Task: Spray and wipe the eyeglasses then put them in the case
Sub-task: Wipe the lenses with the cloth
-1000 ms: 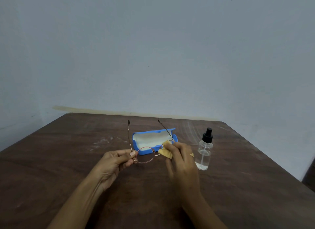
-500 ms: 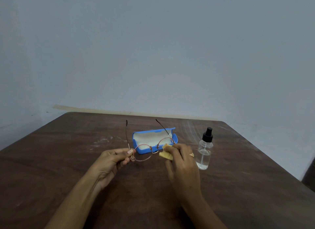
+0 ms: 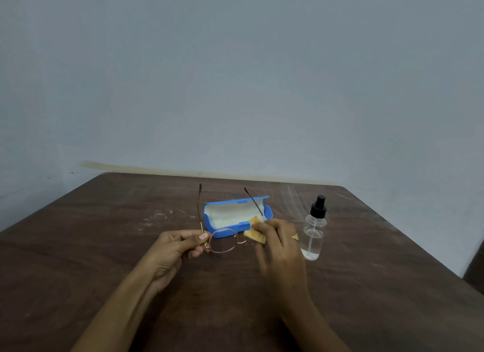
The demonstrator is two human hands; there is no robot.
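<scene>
While the left hand (image 3: pixel 174 249) pinches the eyeglasses (image 3: pixel 222 240) at one hinge, the right hand (image 3: pixel 281 249) clamps a yellow cloth (image 3: pixel 255 233) on the far lens.

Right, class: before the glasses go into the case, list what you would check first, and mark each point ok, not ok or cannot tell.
1. Blue case open, lining facing up: ok.
2. Inside of case free of objects: ok.
3. Left hand holding eyeglasses at the hinge: ok.
4. Temples folded for the case: not ok, both stick out.
5. Lens under the yellow cloth in the right hand wiped clean: cannot tell.
6. Spray bottle upright, away from the case: ok.
</scene>
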